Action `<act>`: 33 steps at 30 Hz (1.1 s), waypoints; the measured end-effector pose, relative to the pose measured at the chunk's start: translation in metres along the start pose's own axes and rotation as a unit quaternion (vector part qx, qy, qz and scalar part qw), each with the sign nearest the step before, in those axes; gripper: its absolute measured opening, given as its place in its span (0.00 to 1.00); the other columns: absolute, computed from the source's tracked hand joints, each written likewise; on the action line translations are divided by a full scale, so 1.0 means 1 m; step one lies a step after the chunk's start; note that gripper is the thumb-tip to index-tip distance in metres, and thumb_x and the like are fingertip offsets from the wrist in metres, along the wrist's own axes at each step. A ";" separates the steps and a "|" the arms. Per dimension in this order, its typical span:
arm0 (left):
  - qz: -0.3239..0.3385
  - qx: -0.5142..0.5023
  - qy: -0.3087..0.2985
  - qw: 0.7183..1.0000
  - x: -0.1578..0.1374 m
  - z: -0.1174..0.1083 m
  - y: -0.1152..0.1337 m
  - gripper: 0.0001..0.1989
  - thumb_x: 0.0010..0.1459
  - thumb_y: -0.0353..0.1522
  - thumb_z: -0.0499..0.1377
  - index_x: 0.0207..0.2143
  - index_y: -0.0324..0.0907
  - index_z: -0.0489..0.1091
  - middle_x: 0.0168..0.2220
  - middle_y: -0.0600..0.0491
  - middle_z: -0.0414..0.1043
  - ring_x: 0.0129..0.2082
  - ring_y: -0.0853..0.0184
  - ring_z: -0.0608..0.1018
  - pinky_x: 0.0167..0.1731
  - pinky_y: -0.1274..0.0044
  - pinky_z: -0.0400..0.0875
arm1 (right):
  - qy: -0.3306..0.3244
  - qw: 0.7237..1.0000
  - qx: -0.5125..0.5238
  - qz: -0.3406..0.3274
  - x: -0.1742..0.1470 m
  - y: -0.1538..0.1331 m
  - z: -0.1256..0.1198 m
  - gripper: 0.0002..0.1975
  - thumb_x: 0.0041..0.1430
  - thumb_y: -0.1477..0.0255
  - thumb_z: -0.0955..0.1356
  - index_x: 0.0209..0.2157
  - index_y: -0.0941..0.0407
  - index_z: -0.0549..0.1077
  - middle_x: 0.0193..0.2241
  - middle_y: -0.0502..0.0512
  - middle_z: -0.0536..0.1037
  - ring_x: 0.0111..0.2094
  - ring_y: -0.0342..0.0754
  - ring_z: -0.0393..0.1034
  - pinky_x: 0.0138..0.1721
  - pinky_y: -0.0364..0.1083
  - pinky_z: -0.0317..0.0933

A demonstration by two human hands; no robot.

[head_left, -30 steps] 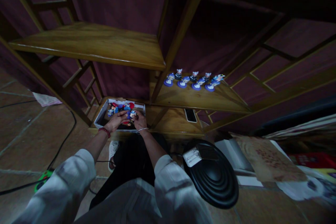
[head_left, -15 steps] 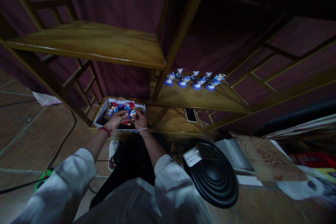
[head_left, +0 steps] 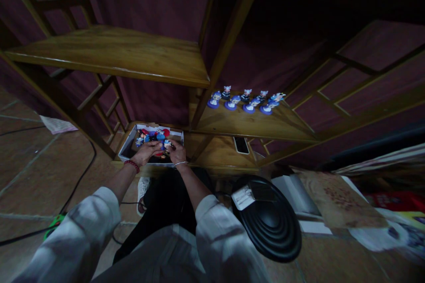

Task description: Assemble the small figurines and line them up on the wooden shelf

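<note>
Both of my hands reach into a white box (head_left: 130, 143) of small colourful figurines (head_left: 148, 135) on the lowest wooden shelf. My left hand (head_left: 145, 152), with a red bead bracelet on its wrist, lies over the figurines with fingers curled. My right hand (head_left: 176, 152), wearing a thin bracelet, pinches a small blue and white figurine (head_left: 166, 143) together with the left fingertips. Which hand bears it is hard to tell. Several finished figurines on blue bases (head_left: 245, 99) stand in a row on the shelf above and to the right.
A phone (head_left: 241, 145) lies on the low shelf right of the box. A black round ribbed object (head_left: 270, 221) sits on the floor by my right knee. Papers and books (head_left: 335, 205) lie at the right. Cables (head_left: 79, 177) run across the tiled floor at left.
My hands have barely shifted inside the box; the fingers keep working on the small blue and white figurine. The view has tilted very slightly.
</note>
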State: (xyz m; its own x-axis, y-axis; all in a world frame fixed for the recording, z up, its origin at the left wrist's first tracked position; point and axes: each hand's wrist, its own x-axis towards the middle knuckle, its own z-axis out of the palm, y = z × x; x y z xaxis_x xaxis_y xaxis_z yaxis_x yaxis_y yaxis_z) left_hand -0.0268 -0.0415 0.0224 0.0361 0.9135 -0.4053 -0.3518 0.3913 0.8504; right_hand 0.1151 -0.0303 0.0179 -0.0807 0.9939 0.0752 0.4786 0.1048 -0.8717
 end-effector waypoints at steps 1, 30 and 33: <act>-0.001 0.001 -0.001 1.000 0.000 0.000 0.000 0.10 0.41 0.28 0.65 0.29 0.33 0.73 0.31 0.47 0.75 0.35 0.65 0.77 0.40 0.74 0.72 | 0.001 1.000 0.003 -0.006 0.000 0.000 0.000 0.14 0.50 0.76 0.66 0.40 0.52 0.73 0.39 0.49 0.76 0.40 0.43 0.70 0.45 0.41 0.61; -0.021 0.011 -0.018 1.000 -0.001 -0.001 0.001 0.10 0.42 0.29 0.65 0.30 0.34 0.72 0.30 0.48 0.76 0.34 0.64 0.77 0.39 0.73 0.72 | -0.004 0.996 -0.070 -0.056 -0.002 -0.003 0.002 0.16 0.52 0.76 0.65 0.44 0.51 0.70 0.42 0.50 0.74 0.44 0.43 0.67 0.49 0.42 0.58; -0.020 0.017 -0.020 0.999 0.000 -0.002 0.000 0.11 0.41 0.31 0.65 0.29 0.34 0.72 0.30 0.48 0.76 0.34 0.64 0.77 0.39 0.73 0.72 | -0.007 0.995 -0.078 -0.061 0.000 0.000 0.004 0.15 0.53 0.74 0.65 0.44 0.52 0.71 0.42 0.51 0.74 0.43 0.44 0.67 0.48 0.42 0.58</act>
State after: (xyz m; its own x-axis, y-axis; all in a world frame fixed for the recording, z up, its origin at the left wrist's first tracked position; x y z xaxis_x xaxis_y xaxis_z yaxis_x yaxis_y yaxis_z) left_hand -0.0283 -0.0414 0.0213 0.0865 0.9007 -0.4257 -0.3165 0.4300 0.8455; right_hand 0.1121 -0.0306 0.0159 -0.1585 0.9731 0.1671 0.5944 0.2292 -0.7708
